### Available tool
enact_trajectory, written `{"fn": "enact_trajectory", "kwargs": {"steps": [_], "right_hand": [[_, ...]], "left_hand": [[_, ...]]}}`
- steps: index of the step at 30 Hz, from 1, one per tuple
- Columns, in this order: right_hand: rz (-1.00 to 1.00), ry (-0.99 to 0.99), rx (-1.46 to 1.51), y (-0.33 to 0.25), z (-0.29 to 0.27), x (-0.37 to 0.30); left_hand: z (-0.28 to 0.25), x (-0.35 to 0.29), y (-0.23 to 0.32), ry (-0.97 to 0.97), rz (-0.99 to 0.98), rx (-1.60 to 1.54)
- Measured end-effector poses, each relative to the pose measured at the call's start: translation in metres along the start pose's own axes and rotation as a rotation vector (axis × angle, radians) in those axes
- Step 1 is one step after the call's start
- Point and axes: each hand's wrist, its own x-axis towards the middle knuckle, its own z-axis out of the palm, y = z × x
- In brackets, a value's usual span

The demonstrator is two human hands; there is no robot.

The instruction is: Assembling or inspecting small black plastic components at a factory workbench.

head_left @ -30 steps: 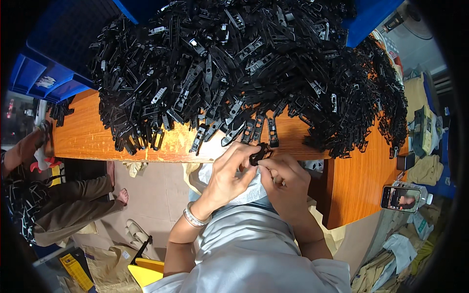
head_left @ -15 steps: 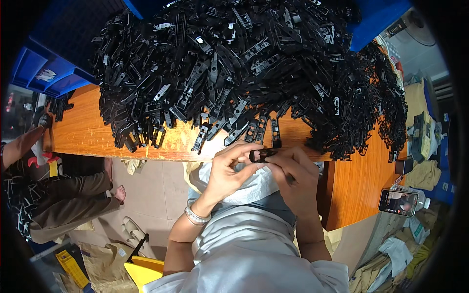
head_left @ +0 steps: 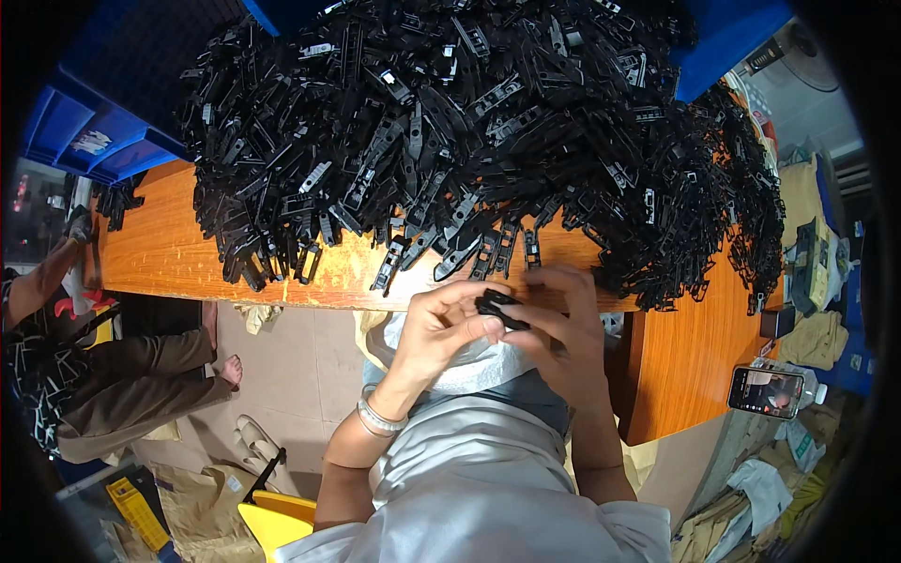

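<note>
Both hands, left hand (head_left: 441,324) and right hand (head_left: 563,324), are pinching one black plastic clip (head_left: 500,310) with closed fingers; countless similar clips (head_left: 488,131) are lying heaped on the wooden table (head_left: 160,253), against two blue bins (head_left: 84,141).

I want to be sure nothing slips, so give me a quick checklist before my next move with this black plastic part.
1. Both hands on the black part: ok, left hand and right hand pinch it.
2. Part clear of the pile: ok, held in front of the table edge.
3. Part whole: cannot tell, fingers cover it.
4. Phone away from hands: ok.
5. Loose parts near edge: not ok, several lie close.
</note>
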Motion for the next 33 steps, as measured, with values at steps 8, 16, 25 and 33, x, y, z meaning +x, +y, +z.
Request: {"fn": "enact_trajectory", "kwargs": {"steps": [8,16,25,33], "right_hand": [[0.426,0.484,0.367,0.034,-0.013,-0.053],[0.589,0.498,0.416,0.029,-0.012,-0.049],[0.562,0.513,0.615,0.035,-0.007,-0.049],[0.591,0.466,0.496,0.031,0.002,-0.035]], "left_hand": [[0.014,0.028,-0.011,-0.003,0.565,0.977],[0.039,0.044,-0.032,0.067,0.602,1.456],[0.035,0.036,-0.011,0.224,0.576,1.157],[0.022,0.036,0.004,0.009,-0.137,0.211]]}}
